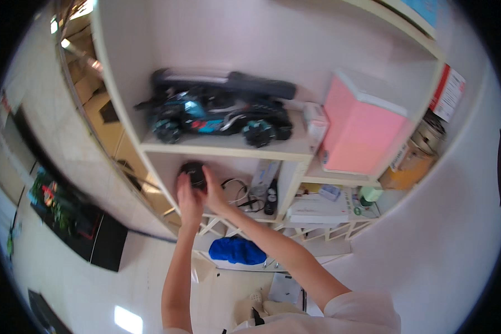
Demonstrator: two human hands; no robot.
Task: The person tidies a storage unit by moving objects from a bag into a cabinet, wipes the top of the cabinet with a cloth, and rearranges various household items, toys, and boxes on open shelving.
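Note:
Both my hands reach into the lower left compartment of a cream shelf unit (225, 151). Between them is a dark rounded object (194, 174), its exact kind unclear. My left hand (186, 199) holds its near left side, and my right hand (212, 190) is against its right side. Whether its base rests on the shelf is hidden by my fingers. To the right of my hands in the same compartment lie a white cable (243, 188), a dark cable (252, 203) and a black bottle-like object (271, 198).
Above stands a black and teal toy car (217, 117) with a long dark case (259, 85) behind it. A pink box (359, 133) fills the right side. A flat white box (319, 208) lies lower right. Below is a blue cloth bundle (237, 251). A black cabinet (108, 242) stands left.

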